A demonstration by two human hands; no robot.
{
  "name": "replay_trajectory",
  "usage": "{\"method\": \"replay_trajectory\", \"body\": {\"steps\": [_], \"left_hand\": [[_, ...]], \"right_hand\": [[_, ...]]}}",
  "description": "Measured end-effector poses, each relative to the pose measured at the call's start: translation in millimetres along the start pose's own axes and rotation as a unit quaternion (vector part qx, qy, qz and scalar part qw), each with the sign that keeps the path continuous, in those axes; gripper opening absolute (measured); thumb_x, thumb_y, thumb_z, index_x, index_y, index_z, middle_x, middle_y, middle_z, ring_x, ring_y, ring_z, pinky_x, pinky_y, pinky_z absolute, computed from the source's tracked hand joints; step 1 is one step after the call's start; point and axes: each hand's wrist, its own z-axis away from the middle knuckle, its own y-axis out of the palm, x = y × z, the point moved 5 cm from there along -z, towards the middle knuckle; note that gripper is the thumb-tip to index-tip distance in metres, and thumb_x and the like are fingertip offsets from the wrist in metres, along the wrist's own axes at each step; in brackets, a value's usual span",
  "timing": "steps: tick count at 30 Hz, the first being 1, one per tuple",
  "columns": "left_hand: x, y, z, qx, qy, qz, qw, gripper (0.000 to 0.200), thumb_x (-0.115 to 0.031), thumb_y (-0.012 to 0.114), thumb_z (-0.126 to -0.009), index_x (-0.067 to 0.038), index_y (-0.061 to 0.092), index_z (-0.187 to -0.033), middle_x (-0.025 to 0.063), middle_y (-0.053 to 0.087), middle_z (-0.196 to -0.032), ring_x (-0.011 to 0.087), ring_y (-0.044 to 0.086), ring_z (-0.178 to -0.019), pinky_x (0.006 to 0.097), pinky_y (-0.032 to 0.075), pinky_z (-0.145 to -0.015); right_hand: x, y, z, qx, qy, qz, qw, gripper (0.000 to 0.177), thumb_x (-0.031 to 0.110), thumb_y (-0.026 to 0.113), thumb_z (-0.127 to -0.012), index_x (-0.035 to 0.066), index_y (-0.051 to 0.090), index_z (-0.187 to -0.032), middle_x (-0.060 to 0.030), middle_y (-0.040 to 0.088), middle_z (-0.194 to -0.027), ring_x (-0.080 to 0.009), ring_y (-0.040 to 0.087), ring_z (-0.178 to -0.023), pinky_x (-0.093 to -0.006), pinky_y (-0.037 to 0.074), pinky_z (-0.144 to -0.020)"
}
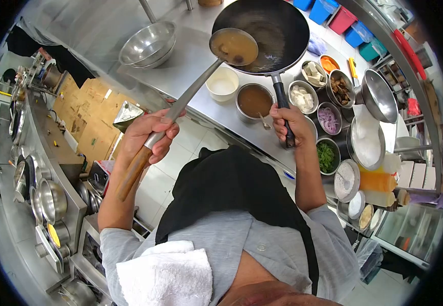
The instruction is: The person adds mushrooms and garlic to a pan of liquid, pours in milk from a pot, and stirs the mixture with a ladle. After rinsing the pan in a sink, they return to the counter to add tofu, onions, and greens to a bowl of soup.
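My left hand [151, 133] is closed around the shaft of a long ladle [185, 99], whose wooden end lies along my forearm. Brown liquid with a dark lump fills the ladle's bowl, which is over the near left rim of a black wok [262, 30]. The fingers of my right hand [294, 125] wrap around the wok's black handle. Dark metal shows inside the wok, with a little wet residue. Just below the wok stand a pot of brown liquid [254, 101] and a white bowl [222, 84].
To the right are bowls of sliced onion [328, 118], chopped greens [325, 155], white cubes [302, 98] and brown pieces [341, 91]. Metal bowls [148, 45] sit on the steel counter [191, 41] at left. Behind are coloured bins [342, 20].
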Motion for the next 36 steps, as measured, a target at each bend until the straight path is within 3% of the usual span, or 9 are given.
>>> {"method": "replay_trajectory", "body": {"steps": [18,27,36], "left_hand": [[-1,-17,46,-0.084,0.048,-0.102,0.990,0.052,-0.009,0.053,-0.083,0.013,0.039,-0.128,0.0098,0.052,-0.071,0.0092,0.047,-0.036,0.0219,0.040,-0.028],[-2,-16,57,-0.148,0.056,-0.148,0.976,0.054,-0.007,0.054,-0.080,0.012,0.041,-0.129,0.0097,0.054,-0.069,0.0092,0.047,-0.036,0.0212,0.039,-0.028],[-1,-17,62,-0.194,0.075,-0.207,0.956,0.055,-0.010,0.058,-0.078,0.010,0.046,-0.128,0.0073,0.054,-0.068,0.0090,0.046,-0.035,0.0208,0.035,-0.029]], "right_hand": [[3,-16,-7,-0.023,-0.019,0.018,0.999,0.024,0.011,0.067,-0.078,0.004,0.049,-0.092,0.0021,0.044,-0.058,-0.0060,0.043,-0.038,-0.0228,0.036,-0.031],[3,-10,-8,-0.010,-0.012,0.017,1.000,0.014,0.008,0.060,-0.083,0.004,0.048,-0.090,0.0017,0.043,-0.057,-0.0063,0.042,-0.037,-0.0226,0.037,-0.030],[4,-8,-8,-0.012,-0.010,0.021,1.000,0.021,0.010,0.066,-0.079,0.003,0.049,-0.090,0.0025,0.045,-0.056,-0.0060,0.043,-0.037,-0.0226,0.037,-0.031]]}}
